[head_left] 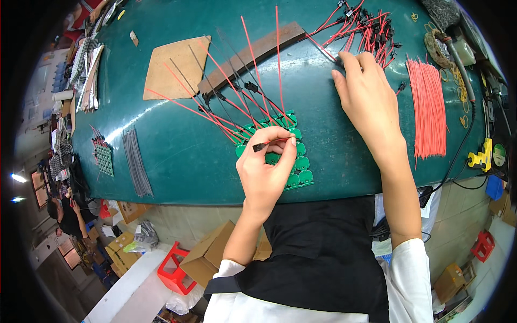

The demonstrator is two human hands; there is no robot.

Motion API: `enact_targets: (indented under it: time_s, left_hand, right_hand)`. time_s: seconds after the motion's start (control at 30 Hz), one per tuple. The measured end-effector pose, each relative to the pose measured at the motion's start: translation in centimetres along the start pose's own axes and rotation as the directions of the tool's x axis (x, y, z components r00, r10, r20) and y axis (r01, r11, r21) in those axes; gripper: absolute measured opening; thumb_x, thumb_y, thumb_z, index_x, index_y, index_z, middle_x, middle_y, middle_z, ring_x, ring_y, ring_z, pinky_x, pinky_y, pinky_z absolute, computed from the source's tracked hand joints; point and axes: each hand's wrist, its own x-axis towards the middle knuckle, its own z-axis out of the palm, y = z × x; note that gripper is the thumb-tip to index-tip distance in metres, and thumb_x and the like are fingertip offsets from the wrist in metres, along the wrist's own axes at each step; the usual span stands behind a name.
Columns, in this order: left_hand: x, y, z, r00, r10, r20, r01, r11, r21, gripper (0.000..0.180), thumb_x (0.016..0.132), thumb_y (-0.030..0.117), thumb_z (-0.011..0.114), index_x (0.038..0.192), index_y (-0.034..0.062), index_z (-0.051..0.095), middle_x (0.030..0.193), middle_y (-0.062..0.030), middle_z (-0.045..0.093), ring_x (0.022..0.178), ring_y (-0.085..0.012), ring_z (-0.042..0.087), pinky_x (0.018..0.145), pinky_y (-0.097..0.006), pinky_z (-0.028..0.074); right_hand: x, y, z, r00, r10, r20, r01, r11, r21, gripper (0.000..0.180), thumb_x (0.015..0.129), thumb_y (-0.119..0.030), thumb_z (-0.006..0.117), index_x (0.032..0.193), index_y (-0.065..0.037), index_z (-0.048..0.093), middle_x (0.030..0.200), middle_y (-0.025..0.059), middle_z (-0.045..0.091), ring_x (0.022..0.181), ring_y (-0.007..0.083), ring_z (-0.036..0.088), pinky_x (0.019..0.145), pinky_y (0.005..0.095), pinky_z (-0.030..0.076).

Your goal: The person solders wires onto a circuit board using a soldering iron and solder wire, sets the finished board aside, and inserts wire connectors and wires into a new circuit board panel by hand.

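Observation:
My left hand is closed in a pinch over a panel of green circuit boards. It holds a short red and black wire lead with a black connector, whose far end meets the thumb and fingertip. Several red and black wires rise from the panel's far rows and fan out, some with black connectors. Farther right, my right hand has its thumb and fingertips around the small black connector of another lead. How firmly it grips is hard to see.
Behind the panel lie a dark bar and a tan board. A heap of connector leads sits at the far right, near a red wire bundle. Grey wires and another board panel lie left. A yellow glue gun is at right.

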Motion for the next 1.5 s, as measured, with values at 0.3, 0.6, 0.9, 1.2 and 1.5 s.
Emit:
enact_targets:
  time_s: [0.3, 0.6, 0.9, 1.2, 1.5]
  left_hand:
    - [-0.3, -0.4, -0.2, 0.998, 0.032, -0.045, -0.031, 0.999, 0.032, 0.012, 0.085, -0.004, 0.069, 0.095, -0.0058, 0.064, 0.093, -0.0078, 0.065, 0.080, -0.0128, 0.065, 0.071, -0.024, 0.053]
    - [-0.6, -0.6, 0.5, 0.991, 0.118, -0.060, -0.113, 0.990, 0.090, 0.013, 0.083, -0.005, 0.070, 0.095, -0.0029, 0.065, 0.089, -0.0067, 0.068, 0.077, -0.0113, 0.066, 0.068, -0.023, 0.054]
    - [0.8, -0.4, -0.1, 0.952, 0.292, -0.089, -0.256, 0.923, 0.288, 0.013, 0.079, -0.006, 0.071, 0.090, 0.0007, 0.065, 0.083, -0.0071, 0.066, 0.067, -0.0121, 0.064, 0.063, -0.025, 0.053]
    - [0.2, -2.3, 2.4, 0.898, 0.423, -0.122, -0.359, 0.865, 0.351, 0.016, 0.077, 0.010, 0.066, 0.089, 0.0048, 0.057, 0.081, -0.0108, 0.057, 0.079, -0.0307, 0.058, 0.066, -0.042, 0.050]
    - [-1.0, -2.7, 2.6, 0.906, 0.402, -0.130, -0.318, 0.850, 0.420, 0.032, 0.076, 0.012, 0.070, 0.102, 0.0027, 0.055, 0.092, -0.0116, 0.056, 0.086, -0.0303, 0.058, 0.068, -0.041, 0.050]
  right_hand:
    - [-0.7, 0.0, 0.8, 1.000, -0.007, 0.003, 0.007, 0.999, 0.033, 0.027, 0.084, -0.016, 0.069, 0.107, -0.005, 0.060, 0.100, 0.0100, 0.053, 0.091, 0.0279, 0.059, 0.072, 0.0391, 0.056]
    - [-1.2, 0.3, 0.7, 1.000, 0.018, 0.025, -0.018, 0.999, 0.032, 0.030, 0.084, -0.015, 0.068, 0.111, -0.005, 0.060, 0.102, 0.0102, 0.053, 0.093, 0.0282, 0.058, 0.075, 0.0386, 0.055]
    - [0.4, 0.0, 1.1, 0.999, -0.029, 0.026, 0.027, 0.996, 0.089, 0.030, 0.086, -0.016, 0.066, 0.114, -0.006, 0.060, 0.103, 0.0128, 0.055, 0.096, 0.0316, 0.058, 0.080, 0.0418, 0.052]
    - [-1.1, 6.4, 3.8, 0.978, -0.197, 0.069, 0.191, 0.978, 0.083, 0.032, 0.098, -0.016, 0.056, 0.125, 0.001, 0.055, 0.116, 0.0239, 0.055, 0.106, 0.0404, 0.055, 0.089, 0.0440, 0.046]
    - [-1.0, 1.7, 0.6, 0.969, -0.245, 0.031, 0.247, 0.962, -0.116, 0.047, 0.085, -0.046, 0.069, 0.091, -0.001, 0.057, 0.087, 0.0213, 0.059, 0.077, 0.0396, 0.061, 0.066, 0.0468, 0.051]
